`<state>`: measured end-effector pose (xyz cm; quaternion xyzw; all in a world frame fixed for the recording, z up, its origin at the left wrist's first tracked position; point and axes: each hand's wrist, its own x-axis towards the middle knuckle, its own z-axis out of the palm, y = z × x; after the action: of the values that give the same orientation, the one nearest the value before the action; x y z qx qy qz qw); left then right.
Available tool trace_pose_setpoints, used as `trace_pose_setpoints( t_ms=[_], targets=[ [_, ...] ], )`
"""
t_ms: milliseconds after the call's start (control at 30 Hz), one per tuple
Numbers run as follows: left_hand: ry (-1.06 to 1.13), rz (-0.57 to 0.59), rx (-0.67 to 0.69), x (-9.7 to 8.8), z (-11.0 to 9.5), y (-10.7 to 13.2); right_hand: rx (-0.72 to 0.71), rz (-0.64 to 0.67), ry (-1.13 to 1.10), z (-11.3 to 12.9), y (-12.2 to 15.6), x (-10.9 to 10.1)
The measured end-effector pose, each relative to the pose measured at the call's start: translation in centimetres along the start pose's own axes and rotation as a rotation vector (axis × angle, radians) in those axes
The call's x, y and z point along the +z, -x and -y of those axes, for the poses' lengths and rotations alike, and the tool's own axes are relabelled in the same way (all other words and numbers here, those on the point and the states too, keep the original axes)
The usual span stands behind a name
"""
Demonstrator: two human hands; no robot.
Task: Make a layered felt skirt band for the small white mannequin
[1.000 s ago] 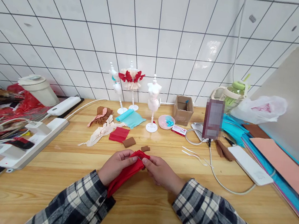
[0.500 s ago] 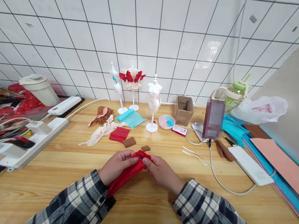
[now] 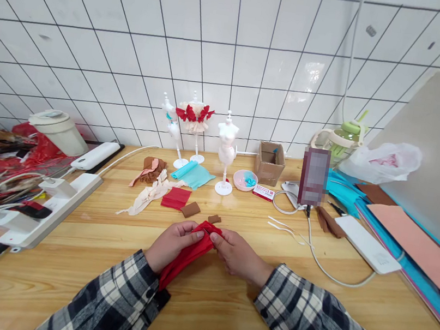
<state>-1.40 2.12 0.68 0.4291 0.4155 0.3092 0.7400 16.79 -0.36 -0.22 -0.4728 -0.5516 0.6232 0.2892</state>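
Observation:
Both hands meet over the wooden table [image 3: 223, 309] near its middle. My left hand [image 3: 170, 244] and my right hand [image 3: 238, 255] each pinch the top edge of a gathered strip of red cloth [image 3: 189, 254], which trails down toward my left cuff. Fingers of both hands are closed on the cloth. Just beyond the hands lie two small brown cloth scraps [image 3: 190, 209] and a folded red piece [image 3: 176, 198].
Three small white mannequin stands [image 3: 226, 152] line the tiled wall, with teal cloth [image 3: 194, 173], cream cloth [image 3: 150, 192], a pink dish [image 3: 245, 180] and a cardboard box [image 3: 270, 162]. A power strip [image 3: 48, 205] with cables lies left. Coloured sheets [image 3: 418, 244], a white power bank [image 3: 369, 243] and a phone [image 3: 314, 176] sit right.

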Motion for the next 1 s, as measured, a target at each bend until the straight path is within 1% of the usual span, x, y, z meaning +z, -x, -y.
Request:
trace_pose_setpoints(
  t_ms=[167, 400, 500, 667, 767, 867, 1000],
  targets=[
    [-0.008, 0.025, 0.002, -0.14, 0.01, -0.07, 0.039, -0.026, -0.021, -0.15, 0.07, 0.41],
    [-0.008, 0.010, -0.009, -0.23, 0.19, -0.11, 0.086, 0.001, -0.119, -0.37, -0.07, 0.38],
    [-0.039, -0.008, -0.013, -0.25, 0.19, -0.15, 0.105, -0.009, -0.162, -0.42, -0.04, 0.17],
    [-0.080, -0.013, 0.040, -0.19, 0.08, -0.26, 0.056, 0.009, -0.186, -0.41, 0.08, -0.04],
    [-0.089, -0.019, 0.068, -0.24, 0.10, -0.30, 0.099, 0.012, -0.181, -0.25, 0.04, -0.03],
    [-0.089, -0.015, 0.067, -0.41, 0.23, -0.30, 0.149, -0.004, -0.183, 0.11, 0.09, 0.03],
    [-0.106, -0.043, 0.087, -0.48, 0.38, -0.37, 0.159, -0.001, -0.210, 0.55, 0.32, 0.11]
  ],
)
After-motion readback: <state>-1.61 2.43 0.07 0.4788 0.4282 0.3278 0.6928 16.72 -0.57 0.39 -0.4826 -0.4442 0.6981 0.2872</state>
